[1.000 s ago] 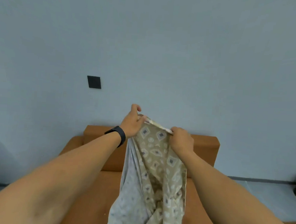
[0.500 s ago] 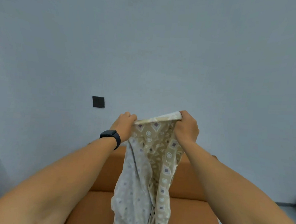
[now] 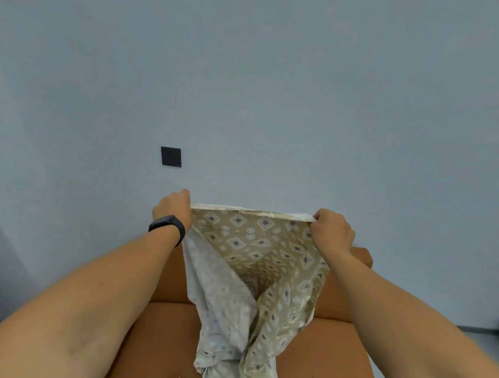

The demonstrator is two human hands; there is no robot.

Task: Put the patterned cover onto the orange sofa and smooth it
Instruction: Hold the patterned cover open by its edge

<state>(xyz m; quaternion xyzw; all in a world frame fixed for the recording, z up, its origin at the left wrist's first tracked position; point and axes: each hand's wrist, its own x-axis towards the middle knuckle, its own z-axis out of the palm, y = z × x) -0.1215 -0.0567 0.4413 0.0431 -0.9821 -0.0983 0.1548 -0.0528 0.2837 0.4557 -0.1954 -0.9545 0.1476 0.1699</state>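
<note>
I hold the patterned cover [image 3: 254,276] up in front of me, above the orange sofa [image 3: 163,329], with its top hem stretched between my two hands. My left hand [image 3: 172,209] has its fingers curled round the left end of the hem, and my right hand [image 3: 332,232] pinches the right end with fingers and thumb closed on the cloth; neither hand is loose. The cover hangs from that hem in a narrowing bunch, its printed side facing me near the top and the pale underside folded forward on the left, and its lower end gathers in a heap that seems to touch the sofa's seat. The sofa's backrest stands behind the cloth, against the wall [image 3: 248,86]. I judge the step in hand to be opening the cover out before laying it, and the cloth is far from spread. To do this well I should draw my hands farther apart along the hem until it runs taut and level, so the folds below fall open rather than stay twisted. I should keep a firm grip on both corners, since a slipped corner would drop the whole piece into a heap on the seat. I also want the printed side to end up facing upward, so I should check which face is outward before I carry the hem toward the backrest and lower it.
</note>
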